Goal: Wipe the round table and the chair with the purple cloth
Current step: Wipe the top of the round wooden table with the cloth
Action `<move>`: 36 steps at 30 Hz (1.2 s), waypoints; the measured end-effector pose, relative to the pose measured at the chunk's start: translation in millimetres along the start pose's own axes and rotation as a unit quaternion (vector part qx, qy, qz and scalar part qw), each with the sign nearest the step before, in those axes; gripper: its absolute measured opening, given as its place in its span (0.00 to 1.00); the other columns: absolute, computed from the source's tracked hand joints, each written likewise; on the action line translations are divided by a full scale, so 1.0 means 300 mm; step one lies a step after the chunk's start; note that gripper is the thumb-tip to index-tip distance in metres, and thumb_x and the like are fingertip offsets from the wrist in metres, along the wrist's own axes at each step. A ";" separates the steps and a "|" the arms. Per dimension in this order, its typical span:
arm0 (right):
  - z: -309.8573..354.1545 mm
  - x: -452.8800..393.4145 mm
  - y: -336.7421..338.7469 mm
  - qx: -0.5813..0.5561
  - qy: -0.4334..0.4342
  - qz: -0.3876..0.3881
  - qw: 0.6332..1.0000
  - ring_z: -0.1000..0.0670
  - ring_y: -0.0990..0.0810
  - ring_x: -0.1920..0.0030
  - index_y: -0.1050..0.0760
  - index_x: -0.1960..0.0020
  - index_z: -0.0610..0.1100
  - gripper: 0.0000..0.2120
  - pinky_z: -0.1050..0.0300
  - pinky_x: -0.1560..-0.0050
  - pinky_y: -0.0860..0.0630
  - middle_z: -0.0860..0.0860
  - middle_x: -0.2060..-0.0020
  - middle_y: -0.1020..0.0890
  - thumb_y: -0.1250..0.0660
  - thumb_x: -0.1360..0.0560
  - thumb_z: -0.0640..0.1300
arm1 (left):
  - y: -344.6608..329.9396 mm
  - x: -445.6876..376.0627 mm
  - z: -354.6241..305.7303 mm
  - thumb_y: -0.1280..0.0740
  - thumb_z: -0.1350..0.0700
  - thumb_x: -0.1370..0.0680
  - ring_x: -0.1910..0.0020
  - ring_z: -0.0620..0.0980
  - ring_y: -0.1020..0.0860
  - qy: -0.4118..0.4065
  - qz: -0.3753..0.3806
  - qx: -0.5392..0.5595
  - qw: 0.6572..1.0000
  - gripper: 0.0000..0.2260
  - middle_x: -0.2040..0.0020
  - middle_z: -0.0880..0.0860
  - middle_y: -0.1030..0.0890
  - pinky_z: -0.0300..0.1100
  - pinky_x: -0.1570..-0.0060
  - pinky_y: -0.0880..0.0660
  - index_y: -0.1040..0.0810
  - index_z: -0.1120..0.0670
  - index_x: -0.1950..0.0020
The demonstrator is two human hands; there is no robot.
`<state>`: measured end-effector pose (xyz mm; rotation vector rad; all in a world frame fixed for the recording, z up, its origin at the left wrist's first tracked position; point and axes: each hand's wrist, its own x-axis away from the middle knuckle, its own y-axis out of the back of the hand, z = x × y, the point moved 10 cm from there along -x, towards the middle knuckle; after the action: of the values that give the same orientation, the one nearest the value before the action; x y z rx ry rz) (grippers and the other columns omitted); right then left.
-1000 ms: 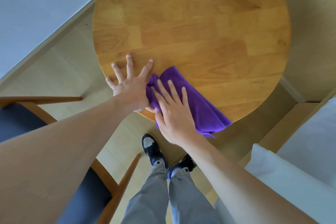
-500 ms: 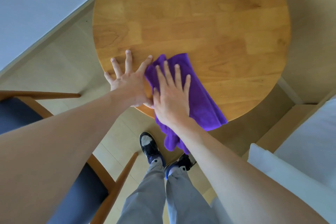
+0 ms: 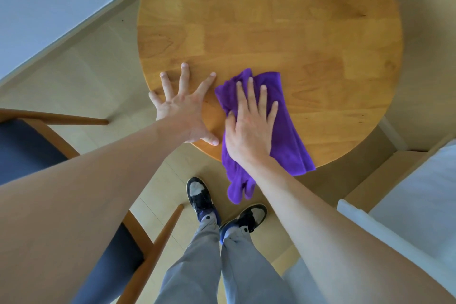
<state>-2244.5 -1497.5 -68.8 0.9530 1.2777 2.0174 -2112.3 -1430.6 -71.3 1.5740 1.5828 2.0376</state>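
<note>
Since the earlier frames, the purple cloth [image 3: 283, 118] has been pushed further onto the round table [image 3: 271, 20] and slightly toward the right of the frame, and a longer tail of it is now seen hanging over the near edge. The right hand [image 3: 250, 128] has been carried along with it, so that a small gap is now left between it and the left hand [image 3: 185, 111], which has been kept in nearly the same spot.

The cloth is found at the lower centre of the frame, spread in loose folds on the near part of the wooden top, with its lower end draped off the rim above the shoes [image 3: 202, 198]. It is pressed flat under the right hand, whose fingers are held straight and slightly apart; nothing is gripped. The left hand is laid directly on the bare wood just to the left of the cloth, its fingers extended and fanned wide, the thumb pointing toward the cloth.

The chair [image 3: 24, 145], with a dark blue seat and wooden frame, is seen at the lower left, apart from the table. Grey trousers [image 3: 197, 266] are visible at the bottom centre, and a white surface [image 3: 419, 205] at the lower right.
</note>
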 end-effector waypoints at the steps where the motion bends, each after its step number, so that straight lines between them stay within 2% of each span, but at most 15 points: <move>1: 0.029 0.004 -0.011 0.004 0.019 0.006 1.000 0.45 0.55 0.17 0.48 0.16 0.50 0.32 0.36 0.20 0.59 0.52 0.16 0.51 0.50 0.20 0.53 | 0.000 0.000 0.002 0.18 0.32 0.46 0.21 0.70 0.64 0.001 -0.003 0.003 1.000 0.69 0.19 0.51 0.71 0.75 0.28 0.50 0.66 0.30 0.23; 5: 0.063 0.110 -0.043 0.029 0.165 0.045 0.985 0.45 0.53 0.17 0.46 0.17 0.50 0.30 0.36 0.19 0.54 0.52 0.16 0.47 0.51 0.18 0.52 | -0.005 0.001 -0.004 0.17 0.34 0.45 0.21 0.71 0.65 0.002 -0.006 0.010 1.000 0.68 0.20 0.51 0.71 0.75 0.27 0.51 0.66 0.30 0.23; 10: -0.089 0.195 -0.017 0.048 0.288 0.078 0.953 0.48 0.51 0.17 0.44 0.17 0.49 0.29 0.42 0.19 0.51 0.52 0.17 0.45 0.46 0.17 0.49 | -0.012 0.005 -0.011 0.16 0.34 0.45 0.22 0.70 0.67 0.006 0.000 0.028 1.000 0.69 0.21 0.50 0.73 0.74 0.26 0.55 0.67 0.29 0.23; 13: -0.144 0.112 0.018 0.055 0.267 0.074 0.959 0.47 0.50 0.17 0.44 0.17 0.49 0.29 0.40 0.19 0.49 0.52 0.17 0.44 0.46 0.18 0.49 | -0.012 0.003 -0.012 0.16 0.35 0.46 0.22 0.70 0.67 0.003 -0.001 0.033 0.999 0.69 0.21 0.51 0.74 0.74 0.26 0.56 0.67 0.30 0.23; 16: -0.096 -0.011 0.033 0.047 0.160 0.041 0.985 0.46 0.52 0.17 0.47 0.16 0.50 0.30 0.38 0.19 0.52 0.52 0.16 0.47 0.50 0.18 0.52 | -0.002 0.006 -0.005 0.17 0.33 0.46 0.21 0.70 0.64 -0.006 -0.020 0.024 0.999 0.70 0.20 0.51 0.71 0.73 0.26 0.54 0.66 0.33 0.22; 19: 0.034 -0.133 0.033 0.027 0.052 0.006 0.998 0.46 0.54 0.17 0.49 0.16 0.51 0.32 0.38 0.19 0.56 0.52 0.16 0.50 0.51 0.19 0.54 | 0.012 0.034 0.012 0.19 0.31 0.44 0.19 0.66 0.61 -0.031 -0.062 0.024 0.997 0.68 0.17 0.50 0.64 0.68 0.24 0.52 0.61 0.41 0.18; 21: 0.172 -0.193 0.011 -0.009 0.035 0.003 0.999 0.45 0.54 0.17 0.48 0.16 0.51 0.31 0.38 0.20 0.59 0.53 0.16 0.50 0.48 0.18 0.54 | 0.027 0.049 0.051 0.19 0.36 0.40 0.18 0.61 0.55 -0.044 -0.091 0.072 0.992 0.64 0.16 0.51 0.55 0.61 0.22 0.50 0.55 0.50 0.17; 24: 0.386 -0.218 -0.050 -0.065 0.067 0.019 0.995 0.46 0.55 0.17 0.46 0.17 0.51 0.29 0.40 0.20 0.62 0.53 0.16 0.49 0.47 0.16 0.55 | 0.049 0.064 0.185 0.21 0.52 0.33 0.19 0.55 0.44 -0.020 -0.132 0.213 0.968 0.53 0.18 0.54 0.42 0.50 0.23 0.41 0.50 0.56 0.18; 28: 0.496 -0.112 -0.104 -0.095 0.138 0.072 0.983 0.48 0.58 0.17 0.48 0.16 0.51 0.29 0.43 0.20 0.64 0.52 0.16 0.51 0.49 0.16 0.53 | 0.007 0.160 0.308 0.28 0.62 0.31 0.22 0.53 0.38 0.027 -0.145 0.340 0.929 0.47 0.21 0.54 0.37 0.50 0.26 0.34 0.49 0.55 0.17; 31: 0.433 0.008 -0.113 -0.021 0.234 0.107 0.966 0.48 0.58 0.17 0.50 0.16 0.49 0.30 0.44 0.19 0.61 0.52 0.16 0.52 0.50 0.16 0.54 | -0.072 0.256 0.264 0.33 0.64 0.28 0.20 0.51 0.41 0.033 -0.125 0.394 0.910 0.43 0.19 0.54 0.40 0.52 0.23 0.36 0.50 0.54 0.17; 33: 0.350 0.027 -0.100 0.021 0.283 0.116 0.952 0.48 0.56 0.17 0.48 0.16 0.48 0.31 0.43 0.19 0.57 0.53 0.16 0.51 0.50 0.17 0.55 | -0.105 0.297 0.198 0.34 0.63 0.25 0.18 0.47 0.49 0.013 -0.126 0.397 0.909 0.42 0.17 0.53 0.45 0.50 0.21 0.42 0.52 0.53 0.16; 35: 0.299 -0.020 -0.084 0.030 0.289 0.110 0.951 0.48 0.55 0.17 0.47 0.16 0.49 0.31 0.41 0.19 0.55 0.54 0.16 0.50 0.50 0.17 0.56 | -0.108 0.308 0.149 0.33 0.62 0.27 0.18 0.44 0.55 -0.005 -0.154 0.369 0.917 0.44 0.16 0.53 0.51 0.46 0.19 0.48 0.54 0.55 0.16; 36: 0.294 -0.058 -0.077 0.028 0.274 0.105 0.956 0.48 0.56 0.17 0.48 0.16 0.50 0.31 0.41 0.19 0.56 0.55 0.16 0.51 0.51 0.17 0.57 | -0.095 0.302 0.130 0.33 0.62 0.28 0.17 0.48 0.55 -0.010 -0.182 0.341 0.922 0.44 0.16 0.55 0.50 0.49 0.19 0.49 0.52 0.56 0.16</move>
<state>-2161.2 -1456.2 -68.7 0.5835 1.5750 2.5379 -2136.7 -1336.2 -38.8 1.2888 2.5215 1.3347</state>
